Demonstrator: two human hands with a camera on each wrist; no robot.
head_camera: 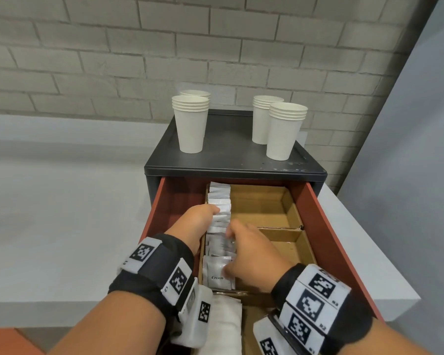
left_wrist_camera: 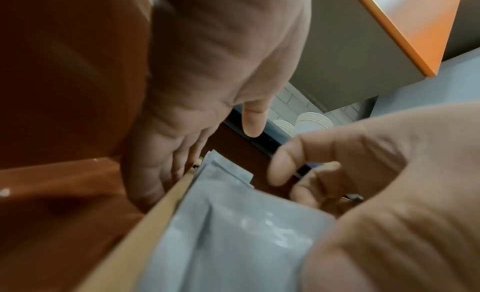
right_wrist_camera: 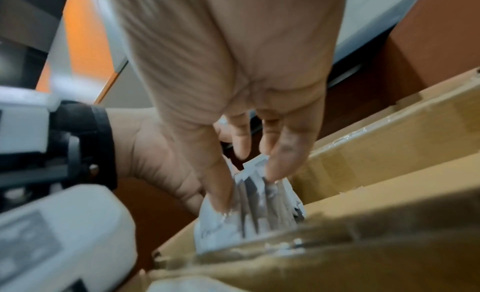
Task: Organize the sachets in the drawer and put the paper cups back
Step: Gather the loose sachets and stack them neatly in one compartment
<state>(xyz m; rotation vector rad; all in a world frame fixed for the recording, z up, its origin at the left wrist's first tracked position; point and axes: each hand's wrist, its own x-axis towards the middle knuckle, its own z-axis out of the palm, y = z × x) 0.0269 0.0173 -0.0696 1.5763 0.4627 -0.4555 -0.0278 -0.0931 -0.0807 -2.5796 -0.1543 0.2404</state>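
Note:
A row of white sachets [head_camera: 219,198] stands on edge in the narrow left compartment of a cardboard divider [head_camera: 267,201] inside the open red-brown drawer [head_camera: 326,226]. My left hand [head_camera: 200,219] lies at the row's left, its straight fingers [left_wrist_camera: 155,173] down between the cardboard wall [left_wrist_camera: 145,224] and the drawer side, thumb over the sachet tops. My right hand [head_camera: 249,252] pinches a bunch of sachets [right_wrist_camera: 259,204] between thumb and fingertips [right_wrist_camera: 280,163]; the nearest one reads "Cream". Several stacks of white paper cups [head_camera: 190,124] [head_camera: 285,131] stand on the black cabinet top [head_camera: 228,155].
The divider's two right compartments [head_camera: 262,206] [head_camera: 287,249] hold nothing visible. A white paper-like stack [head_camera: 226,324] lies at the drawer's front. A pale counter [head_camera: 62,213] flanks the cabinet and a brick wall stands behind it.

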